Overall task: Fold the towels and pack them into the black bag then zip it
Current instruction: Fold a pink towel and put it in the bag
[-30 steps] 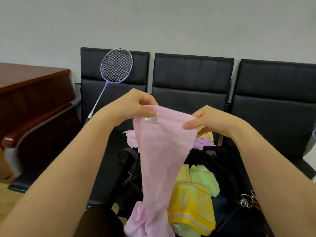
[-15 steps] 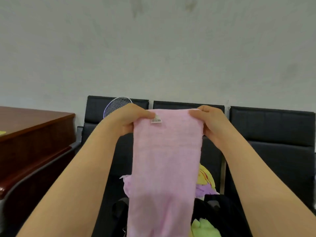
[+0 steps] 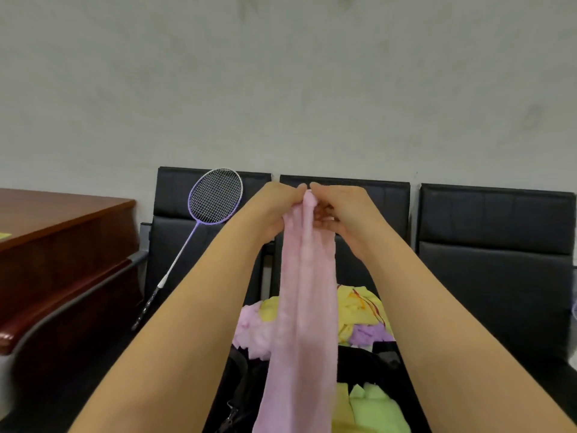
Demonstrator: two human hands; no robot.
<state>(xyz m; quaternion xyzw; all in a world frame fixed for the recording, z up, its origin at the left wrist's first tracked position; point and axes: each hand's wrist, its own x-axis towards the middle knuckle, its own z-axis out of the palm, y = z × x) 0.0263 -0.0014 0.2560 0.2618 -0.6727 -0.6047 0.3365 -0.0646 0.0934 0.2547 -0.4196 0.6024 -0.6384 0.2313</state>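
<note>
Two hands meet at top of pink towel, head view. Left hand pinches one top corner, right hand pinches other, fingers curled on cloth. Towel hangs doubled lengthwise below both hands, over black bag and loose towels. You should match corners squarely, keep edges aligned, let one hand take both before next fold.

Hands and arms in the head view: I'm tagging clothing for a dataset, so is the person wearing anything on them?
Nothing shows. The left hand and right hand are bare, with no gloves, and no rings can be made out. Both forearms are uncovered down to the frame's edge: no sleeves, watch or bracelet visible.
</note>
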